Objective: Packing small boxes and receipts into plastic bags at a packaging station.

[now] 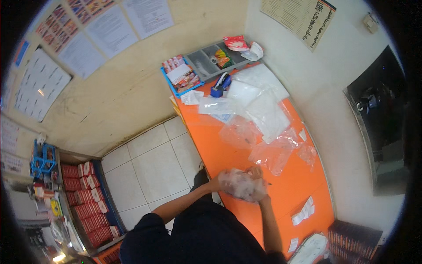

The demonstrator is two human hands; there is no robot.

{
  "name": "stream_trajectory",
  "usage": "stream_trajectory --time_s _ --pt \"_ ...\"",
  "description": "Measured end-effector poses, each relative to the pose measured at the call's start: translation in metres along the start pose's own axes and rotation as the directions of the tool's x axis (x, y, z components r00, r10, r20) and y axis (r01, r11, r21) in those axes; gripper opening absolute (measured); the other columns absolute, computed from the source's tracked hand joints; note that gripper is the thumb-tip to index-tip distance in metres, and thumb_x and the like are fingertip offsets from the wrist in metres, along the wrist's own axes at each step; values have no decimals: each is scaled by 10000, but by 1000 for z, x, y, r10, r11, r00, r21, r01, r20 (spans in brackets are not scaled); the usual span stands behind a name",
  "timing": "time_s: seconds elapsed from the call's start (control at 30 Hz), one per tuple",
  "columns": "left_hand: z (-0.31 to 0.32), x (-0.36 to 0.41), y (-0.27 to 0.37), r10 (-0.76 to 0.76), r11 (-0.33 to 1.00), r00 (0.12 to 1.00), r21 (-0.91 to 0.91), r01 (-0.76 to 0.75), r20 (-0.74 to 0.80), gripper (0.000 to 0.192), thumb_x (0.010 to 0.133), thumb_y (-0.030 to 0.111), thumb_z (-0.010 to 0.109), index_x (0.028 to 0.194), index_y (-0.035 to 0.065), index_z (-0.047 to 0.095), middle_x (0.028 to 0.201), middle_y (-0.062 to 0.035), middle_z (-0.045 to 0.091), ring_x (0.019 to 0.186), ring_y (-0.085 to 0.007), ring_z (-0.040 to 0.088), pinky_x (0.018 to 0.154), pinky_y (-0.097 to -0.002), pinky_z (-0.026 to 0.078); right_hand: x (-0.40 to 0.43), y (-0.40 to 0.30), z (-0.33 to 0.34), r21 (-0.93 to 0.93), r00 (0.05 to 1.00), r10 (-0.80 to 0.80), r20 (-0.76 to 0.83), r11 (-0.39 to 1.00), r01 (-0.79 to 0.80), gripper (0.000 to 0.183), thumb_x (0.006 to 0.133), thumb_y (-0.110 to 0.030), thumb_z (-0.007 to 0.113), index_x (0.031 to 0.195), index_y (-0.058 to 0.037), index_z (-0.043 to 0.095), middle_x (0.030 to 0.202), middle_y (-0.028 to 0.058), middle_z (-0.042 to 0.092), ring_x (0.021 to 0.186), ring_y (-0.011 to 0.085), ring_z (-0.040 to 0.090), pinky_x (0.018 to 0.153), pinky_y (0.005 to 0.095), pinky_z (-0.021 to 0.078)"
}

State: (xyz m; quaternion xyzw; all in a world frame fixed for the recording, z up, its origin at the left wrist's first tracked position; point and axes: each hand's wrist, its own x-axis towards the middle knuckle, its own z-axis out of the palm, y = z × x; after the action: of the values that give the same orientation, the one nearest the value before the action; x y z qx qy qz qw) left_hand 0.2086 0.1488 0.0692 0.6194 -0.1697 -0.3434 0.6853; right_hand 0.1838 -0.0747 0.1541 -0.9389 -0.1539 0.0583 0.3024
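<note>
Over the orange table [240,214] near its front edge, both my hands are on a crumpled clear plastic bag [240,187]. My left hand [217,181] holds its left side, fingers partly hidden by the plastic. At its right side, my right hand [259,180] grips the bag with bent fingers. Whatever may be inside the bag is blurred. Just beyond my hands lie a flat clear plastic bag [273,153] and another thin bag [240,132]. Stacks of white plastic bags [267,115] cover the table farther back.
A blue tape dispenser [221,85] stands by a grey divided tray [206,74] and a blue basket [183,79] of printed packets. Paper slips [303,211] lie at right. Red boxes [92,211] fill a shelf at left. A wall borders the table's right side.
</note>
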Motion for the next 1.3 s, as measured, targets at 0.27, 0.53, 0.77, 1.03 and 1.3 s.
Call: stream_trajectory --time_s 0.27,0.53,0.77,1.03,1.3 --pt "-76 78 43 71 899 977 411 -149 199 357 842 296 649 1099 49 634 1136 -139 617 1142 -261 550 970 -391 445 46 87 183 820 831 485 -274 570 -62 691 813 -223 707 1432 -72 439 1408 172 375 1312 395 338 1117 465 298" --pt "-147 114 -43 439 838 741 65 -541 508 229 878 153 518 1030 25 631 1042 -190 644 976 -268 613 854 -390 472 219 15 -19 25 877 325 355 934 -356 579 900 -203 642 1403 -19 420 1345 208 463 1212 368 477 1058 415 383" --pt "-156 134 -24 182 974 825 18 -227 535 276 793 141 637 1047 34 616 1115 -196 594 1129 -318 541 1009 -397 383 679 18 -8 -82 933 -327 -151 945 317 220 902 -28 571 1085 -52 690 1016 161 660 953 341 642 831 401 506" --pt "-161 134 -6 166 978 865 33 -206 474 198 787 152 642 937 27 614 1004 -193 612 1020 -317 574 918 -397 417 853 86 125 -723 808 -431 401 392 569 233 866 -165 555 1023 -135 723 1204 69 627 1163 256 556 900 407 482" --pt "-171 134 1 91 963 872 181 -200 481 156 780 163 647 827 19 611 894 -190 629 911 -316 607 827 -396 451 786 34 38 -810 880 -422 216 426 403 145 792 -130 604 893 -72 690 953 79 654 921 238 640 799 365 511"
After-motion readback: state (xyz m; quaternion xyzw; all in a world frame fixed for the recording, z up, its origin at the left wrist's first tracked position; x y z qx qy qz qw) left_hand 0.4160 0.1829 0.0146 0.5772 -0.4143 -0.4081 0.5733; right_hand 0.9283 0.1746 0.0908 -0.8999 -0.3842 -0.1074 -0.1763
